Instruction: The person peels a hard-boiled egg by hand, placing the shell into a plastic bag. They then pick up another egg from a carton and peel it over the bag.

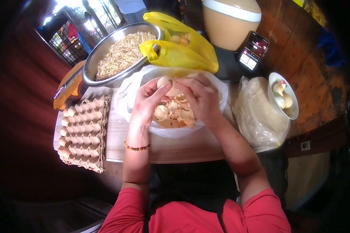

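Note:
Above a white plastic bag [124, 99], my left hand [149, 100] holds an egg [165, 82] between its thumb and fingers. My right hand [203, 96] is closed at the egg's right side, fingertips against it; its fingers partly hide the egg. Broken eggshells [179, 112] are heaped inside the open bag, just below both hands. To the left, a cardboard egg tray [85, 130] carries several eggs [65, 131] along its left side and has many bare cups.
Behind the bag are a metal bowl of bean sprouts [122, 54] and a yellow plastic bag [190, 52] with eggs inside. A phone [253, 50] leans against a tan container [231, 25]. At right, a white bowl [293, 99] stands beside a clear plastic bag [260, 112].

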Tool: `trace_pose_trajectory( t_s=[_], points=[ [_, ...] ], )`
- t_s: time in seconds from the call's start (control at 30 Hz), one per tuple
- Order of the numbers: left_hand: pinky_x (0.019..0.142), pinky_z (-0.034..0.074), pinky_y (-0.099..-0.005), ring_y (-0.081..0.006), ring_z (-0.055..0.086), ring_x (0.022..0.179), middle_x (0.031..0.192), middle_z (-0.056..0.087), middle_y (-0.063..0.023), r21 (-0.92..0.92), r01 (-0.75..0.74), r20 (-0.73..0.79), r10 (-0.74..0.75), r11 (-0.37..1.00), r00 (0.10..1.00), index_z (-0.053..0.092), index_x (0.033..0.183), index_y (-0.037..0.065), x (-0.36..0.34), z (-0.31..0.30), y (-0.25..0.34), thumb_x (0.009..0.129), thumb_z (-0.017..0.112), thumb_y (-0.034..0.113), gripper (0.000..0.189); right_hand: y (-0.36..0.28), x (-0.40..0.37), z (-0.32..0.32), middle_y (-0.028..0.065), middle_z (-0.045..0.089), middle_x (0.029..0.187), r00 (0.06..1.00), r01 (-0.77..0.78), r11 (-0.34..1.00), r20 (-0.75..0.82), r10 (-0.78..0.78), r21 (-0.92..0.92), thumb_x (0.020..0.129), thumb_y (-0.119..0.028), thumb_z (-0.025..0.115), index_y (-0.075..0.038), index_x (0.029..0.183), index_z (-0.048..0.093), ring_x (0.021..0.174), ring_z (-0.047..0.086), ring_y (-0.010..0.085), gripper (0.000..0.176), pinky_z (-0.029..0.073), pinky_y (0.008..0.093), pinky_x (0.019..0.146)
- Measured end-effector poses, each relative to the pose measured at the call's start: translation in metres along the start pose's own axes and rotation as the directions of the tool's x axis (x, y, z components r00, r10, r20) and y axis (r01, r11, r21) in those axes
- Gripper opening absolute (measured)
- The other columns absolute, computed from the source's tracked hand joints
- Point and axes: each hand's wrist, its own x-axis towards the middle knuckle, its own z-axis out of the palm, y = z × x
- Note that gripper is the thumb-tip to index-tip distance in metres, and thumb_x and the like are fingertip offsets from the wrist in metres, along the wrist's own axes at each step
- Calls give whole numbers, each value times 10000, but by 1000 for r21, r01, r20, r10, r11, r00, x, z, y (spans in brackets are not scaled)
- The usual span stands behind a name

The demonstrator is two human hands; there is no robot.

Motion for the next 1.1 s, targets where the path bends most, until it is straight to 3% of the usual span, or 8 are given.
trace_pose_trajectory(
  t_s=[0.1,0.27,0.33,0.47,0.53,0.7,0.9,1.1],
  points=[
    [676,490,-195,-69,612,796,978,667,-36,4,9,-5,-9,1000,1000,619,1126,-23,-1,1,-1,895,640,149,289,-2,1,1,118,611,878,997,78,989,-2,-79,-129,816,-13,642,-30,946,626,794,600,305,132,483,369,704],
    [688,491,-202,-76,613,815,987,666,-40,7,24,14,-24,1000,1000,615,1136,-29,-1,0,0,886,652,151,311,1,0,9,121,572,874,996,49,989,-67,-59,-141,837,-24,615,-30,910,564,794,577,324,90,473,394,701],
    [697,534,-222,-106,634,828,1040,656,-85,56,8,53,-11,998,999,565,1192,-56,-1,0,1,936,554,120,312,2,1,9,122,565,878,996,35,989,-79,-46,-145,842,-49,616,-34,895,544,809,579,328,91,479,406,715],
    [709,540,-233,-112,638,843,1046,655,-91,26,4,54,-5,1000,999,549,1207,-60,-1,-1,4,935,547,105,318,3,0,5,148,587,881,994,-98,995,-42,97,-32,876,-60,584,-3,951,579,816,586,341,94,480,406,712],
    [716,500,-213,-98,626,872,1033,667,-60,-54,0,-3,-1,999,1000,596,1179,-22,-1,-1,3,882,632,98,323,-1,1,3,157,598,891,993,-122,992,1,122,-19,884,-70,579,5,982,594,817,595,338,124,483,401,709],
    [772,510,-220,-106,633,900,1046,666,-69,-33,-40,-7,39,999,999,574,1213,-27,-1,3,1,856,650,39,370,-7,1,2,155,629,911,959,-284,931,82,272,228,896,-108,585,-5,1062,619,809,630,312,199,489,381,719],
    [820,503,-238,-108,626,926,1059,662,-81,-4,-27,47,28,1000,999,561,1229,-34,-4,4,2,828,674,9,419,-4,-3,8,146,630,853,961,-276,961,-17,277,23,903,-101,569,-1,944,637,784,620,322,128,484,388,716],
    [896,478,-268,-132,605,1015,1079,654,-98,-74,-31,113,39,997,993,531,1238,-45,-5,5,6,818,662,-21,441,4,1,5,160,616,817,911,-400,904,-44,410,150,924,-130,546,5,925,620,750,601,338,154,475,391,694]
  ],
)
